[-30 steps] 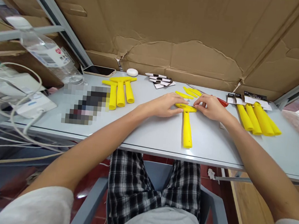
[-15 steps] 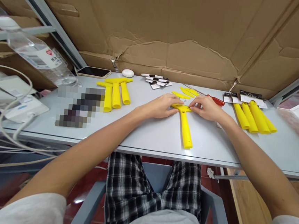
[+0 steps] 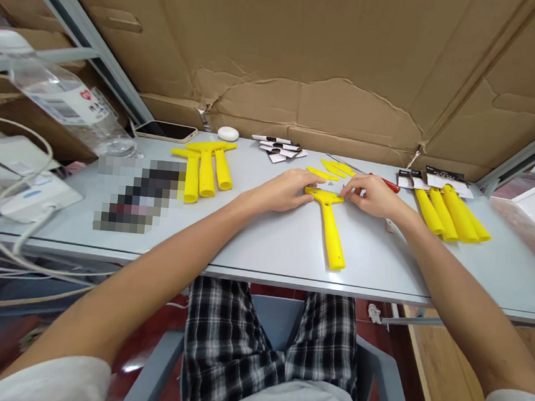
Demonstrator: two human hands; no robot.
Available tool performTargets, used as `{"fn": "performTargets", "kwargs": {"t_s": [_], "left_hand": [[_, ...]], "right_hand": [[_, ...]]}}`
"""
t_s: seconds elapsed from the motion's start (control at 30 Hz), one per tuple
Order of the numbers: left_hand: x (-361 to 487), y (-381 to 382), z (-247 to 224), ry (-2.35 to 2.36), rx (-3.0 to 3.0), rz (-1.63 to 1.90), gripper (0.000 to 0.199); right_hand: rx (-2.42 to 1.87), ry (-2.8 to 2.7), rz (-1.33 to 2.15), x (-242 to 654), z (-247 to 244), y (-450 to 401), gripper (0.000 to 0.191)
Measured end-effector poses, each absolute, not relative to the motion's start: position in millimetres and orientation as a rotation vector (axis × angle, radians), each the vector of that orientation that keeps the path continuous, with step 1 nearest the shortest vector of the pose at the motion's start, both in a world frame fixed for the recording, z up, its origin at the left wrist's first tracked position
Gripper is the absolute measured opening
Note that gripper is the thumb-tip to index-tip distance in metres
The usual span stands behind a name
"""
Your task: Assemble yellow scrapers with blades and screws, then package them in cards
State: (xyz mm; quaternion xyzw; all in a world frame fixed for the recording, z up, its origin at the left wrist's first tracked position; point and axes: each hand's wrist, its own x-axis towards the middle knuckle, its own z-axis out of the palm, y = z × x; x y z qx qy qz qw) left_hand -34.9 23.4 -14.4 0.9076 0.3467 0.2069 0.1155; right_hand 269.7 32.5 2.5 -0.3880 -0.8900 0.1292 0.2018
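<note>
Arms (image 3: 163, 260) converge forward; left grip (image 3: 291, 190), right grip (image 3: 368, 195) curled.

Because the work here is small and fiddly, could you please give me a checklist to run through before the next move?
1. Left hand at the left end of the yellow scraper's head: ok.
2. Right hand by the head's right end: ok.
3. Scraper on the table, grip toward the near edge: ok.
4. Silver blade seated squarely: cannot tell, too small.
5. Red-handled tool apart from the scraper, beyond the right hand: ok.
6. Three yellow handles clear of both hands: ok.
</note>
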Motion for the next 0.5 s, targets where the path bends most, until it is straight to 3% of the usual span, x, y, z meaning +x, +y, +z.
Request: {"fn": "performTargets", "kwargs": {"t_s": [0.5], "left_hand": [[-34.9,23.9,-14.2,1.011,2.667,0.611,0.051]], "right_hand": [[-1.021,-2.475,0.367,267.8,0.3,31.3,0.033]]}}
